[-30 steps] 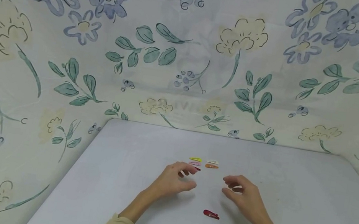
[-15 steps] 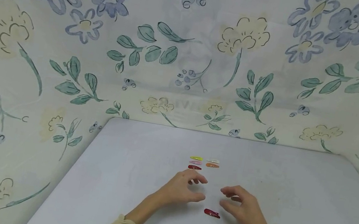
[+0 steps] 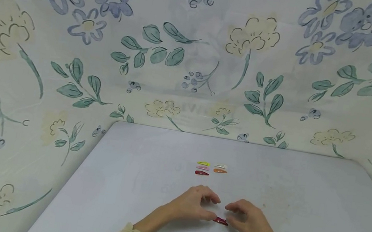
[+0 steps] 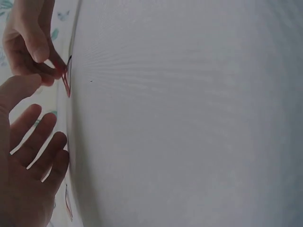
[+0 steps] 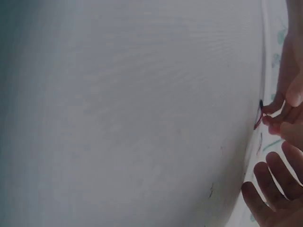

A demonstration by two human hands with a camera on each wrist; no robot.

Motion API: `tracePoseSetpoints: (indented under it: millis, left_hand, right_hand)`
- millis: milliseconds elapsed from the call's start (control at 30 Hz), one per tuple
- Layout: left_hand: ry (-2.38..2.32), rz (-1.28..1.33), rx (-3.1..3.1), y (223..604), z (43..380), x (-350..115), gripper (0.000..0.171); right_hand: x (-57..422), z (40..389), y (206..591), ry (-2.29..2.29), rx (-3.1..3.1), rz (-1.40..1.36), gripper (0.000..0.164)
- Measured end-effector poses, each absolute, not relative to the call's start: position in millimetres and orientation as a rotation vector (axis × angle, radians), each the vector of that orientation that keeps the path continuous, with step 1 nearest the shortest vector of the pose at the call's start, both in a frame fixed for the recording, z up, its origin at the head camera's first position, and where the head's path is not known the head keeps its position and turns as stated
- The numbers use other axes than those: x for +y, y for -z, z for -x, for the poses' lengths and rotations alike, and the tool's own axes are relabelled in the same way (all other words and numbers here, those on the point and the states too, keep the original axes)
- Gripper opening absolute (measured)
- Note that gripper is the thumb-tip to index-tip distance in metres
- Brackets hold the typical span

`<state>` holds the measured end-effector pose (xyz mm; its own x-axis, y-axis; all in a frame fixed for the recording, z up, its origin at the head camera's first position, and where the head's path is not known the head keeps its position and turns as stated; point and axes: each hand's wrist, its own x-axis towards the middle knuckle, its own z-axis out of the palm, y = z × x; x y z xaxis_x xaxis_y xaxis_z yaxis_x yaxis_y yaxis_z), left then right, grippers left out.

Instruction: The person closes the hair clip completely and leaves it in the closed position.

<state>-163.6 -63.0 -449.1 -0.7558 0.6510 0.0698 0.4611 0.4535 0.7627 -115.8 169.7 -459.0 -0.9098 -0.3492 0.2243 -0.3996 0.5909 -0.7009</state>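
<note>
A dark red snap hair clip (image 3: 221,220) lies on the white table between my two hands in the head view. My left hand (image 3: 194,205) has its thumb tip at the clip's left end, its other fingers loosely bent and raised. At the clip's right end is the thumb of my right hand (image 3: 253,222), with the fingers bowed above. The left wrist view shows the left hand (image 4: 35,163) with fingers spread, and the clip (image 4: 67,85) close to the right hand's fingertips. Whether either thumb presses the clip is hard to tell.
Farther back on the table (image 3: 128,163) lie more hair clips: yellow (image 3: 203,163), pink (image 3: 202,168) and red (image 3: 202,173) in a left column, white (image 3: 221,166) and orange (image 3: 220,171) in a right one. Floral cloth (image 3: 199,53) hangs behind the table.
Both hands have come toward the near red clip and closer together, the left one moving right and nearer. The far red clip, partly covered before, now shows fully.
</note>
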Motion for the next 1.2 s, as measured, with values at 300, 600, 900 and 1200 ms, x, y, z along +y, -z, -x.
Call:
tracePoseSetpoints:
  millis: [300,600,900,1200]
  left_hand:
    - [-1.053,-1.036,2.538,457.4,162.5,-60.2,0.027]
    - [-1.033,-1.024,2.552,460.0,162.0,-61.1,0.026]
    - [-1.052,-1.027,2.547,460.1,160.4,-60.6,0.024]
    - [-1.042,-1.058,2.575,459.5,159.0,-60.3,0.021]
  right_hand:
    - [168.1,112.5,465.8,-1.024,-2.766,-0.745,0.019]
    - [163.4,111.9,465.8,-0.966,-2.792,-0.72,0.018]
    - [162.5,112.5,463.0,-1.031,-2.788,-0.638,0.02]
    - [162.0,113.9,457.7,-1.159,-2.773,-0.575,0.015]
